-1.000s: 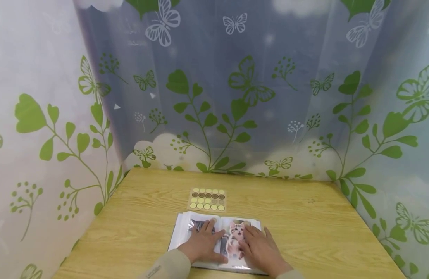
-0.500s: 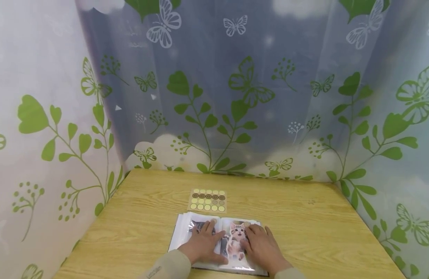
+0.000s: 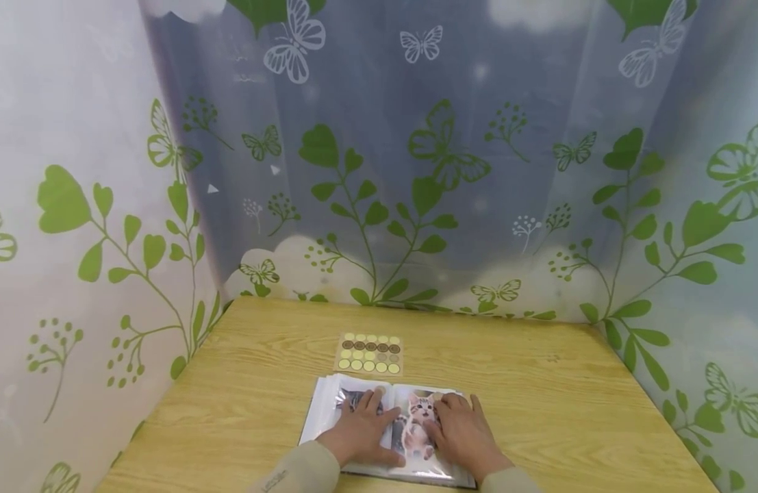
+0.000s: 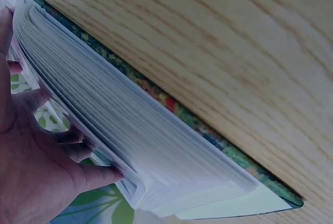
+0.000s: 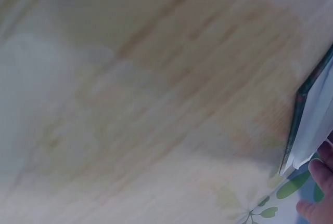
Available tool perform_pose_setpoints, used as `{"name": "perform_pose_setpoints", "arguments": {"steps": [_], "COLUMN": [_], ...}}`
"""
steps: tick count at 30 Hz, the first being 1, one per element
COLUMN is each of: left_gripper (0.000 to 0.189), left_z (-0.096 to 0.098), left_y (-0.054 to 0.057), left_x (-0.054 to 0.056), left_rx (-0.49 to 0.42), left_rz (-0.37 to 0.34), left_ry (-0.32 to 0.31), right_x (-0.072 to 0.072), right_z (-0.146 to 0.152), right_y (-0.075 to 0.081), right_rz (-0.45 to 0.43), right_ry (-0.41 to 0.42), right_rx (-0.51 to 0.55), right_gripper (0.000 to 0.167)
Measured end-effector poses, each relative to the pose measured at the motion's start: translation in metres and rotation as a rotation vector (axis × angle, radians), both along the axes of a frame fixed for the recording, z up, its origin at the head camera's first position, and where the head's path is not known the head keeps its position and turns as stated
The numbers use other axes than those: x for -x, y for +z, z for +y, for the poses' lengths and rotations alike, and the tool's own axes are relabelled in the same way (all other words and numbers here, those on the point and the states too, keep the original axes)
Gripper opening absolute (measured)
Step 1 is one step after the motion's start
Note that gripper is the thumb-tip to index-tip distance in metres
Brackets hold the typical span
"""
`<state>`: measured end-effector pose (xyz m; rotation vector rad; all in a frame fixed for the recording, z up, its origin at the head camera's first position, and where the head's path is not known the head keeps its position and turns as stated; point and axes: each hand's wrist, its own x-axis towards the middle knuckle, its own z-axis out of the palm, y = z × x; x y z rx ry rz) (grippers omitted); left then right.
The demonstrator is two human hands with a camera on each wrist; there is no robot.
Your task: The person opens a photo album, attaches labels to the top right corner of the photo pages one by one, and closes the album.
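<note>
An open photo album [image 3: 387, 472] lies on the table, with plastic sleeves over its pages. A striped kitten picture [image 3: 420, 428] fills the right page; my left hand partly covers a grey cat picture [image 3: 352, 398] on the left page. My left hand [image 3: 360, 428] rests on the left page, fingers spread. In the left wrist view, its fingertips touch the top of the thick page stack [image 4: 114, 104]. My right hand [image 3: 468, 431] rests on the right page, thumb over the kitten and fingers near the upper right corner. A small round sticker [image 3: 381, 390] shows near the left page's top.
Just behind the album lies a sheet of round stickers [image 3: 369, 354] in yellow and brown rows. The wood-grain table [image 3: 539, 383] extends to both sides. Patterned curtains [image 3: 379, 205] with leaves and butterflies surround it.
My right hand has shifted slightly right and drawn its fingers back from the kitten picture, uncovering more of it. The left hand stays in place on its page.
</note>
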<state>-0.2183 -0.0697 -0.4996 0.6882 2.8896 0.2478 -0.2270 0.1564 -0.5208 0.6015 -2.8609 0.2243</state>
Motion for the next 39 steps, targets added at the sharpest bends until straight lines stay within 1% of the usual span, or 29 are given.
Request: {"name": "perform_pose_setpoints", "arguments": {"steps": [4,10,12,17,20,25,30,35,39], "left_gripper": [0.091,0.091,0.091,0.092,0.092,0.092,0.091,0.091,0.092], "left_z": [0.0,0.0,0.0,0.001,0.001,0.0,0.0,-0.001,0.0], "left_y": [-0.001,-0.002,-0.002,-0.002,-0.001,0.001,0.002,0.002,0.002], "left_x": [0.0,0.001,0.001,0.001,0.001,-0.001,0.0,0.0,0.0], "left_rx": [0.0,0.014,0.024,0.032,0.03,0.013,0.005,0.0,0.008], "left_rz": [0.009,0.012,0.017,0.015,0.009,-0.006,-0.009,-0.015,0.004], "left_ry": [0.002,0.004,0.005,0.004,0.008,0.014,0.01,0.008,0.006], "right_x": [0.004,0.008,0.008,0.006,0.005,0.004,0.003,0.001,-0.001], "right_z": [-0.001,0.0,0.0,0.001,0.002,0.006,0.012,0.018,0.023], "right_y": [-0.002,-0.002,-0.002,0.0,0.0,-0.004,-0.005,-0.004,-0.003], "right_rz": [0.019,0.01,-0.01,-0.108,-0.135,-0.134,-0.151,-0.141,-0.143], "right_ry": [-0.019,-0.027,-0.02,-0.007,0.001,-0.003,-0.05,-0.062,-0.078], "right_rx": [-0.01,0.005,0.015,0.019,0.01,0.022,0.061,0.072,0.072], "right_gripper": [0.037,0.035,0.039,0.056,0.059,0.057,0.06,0.059,0.057]}}
